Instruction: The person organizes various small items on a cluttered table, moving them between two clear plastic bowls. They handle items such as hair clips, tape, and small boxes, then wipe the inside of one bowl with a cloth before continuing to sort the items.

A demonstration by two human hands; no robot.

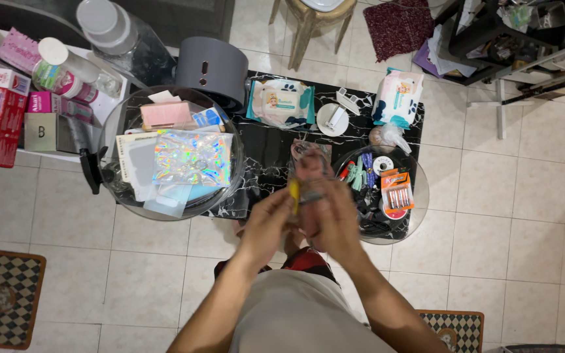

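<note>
Both my hands meet above the front edge of a black marble-patterned table [266, 153]. My left hand [268, 222] pinches a small yellow item [293, 194] at its fingertips. My right hand [328, 212] grips a clear plastic packet [310, 157] with dark contents, held upright in front of me. The packet and my fingers are blurred, so what is inside cannot be made out. The two hands touch around the yellow item.
A round glass bowl [116, 189] at the left holds a holographic pouch [192, 157] and cards. A smaller glass bowl [416, 202] at the right holds clips and a battery pack [397, 194]. Wipe packs [281, 101], a grey cylinder [212, 68], boxes and bottles stand behind.
</note>
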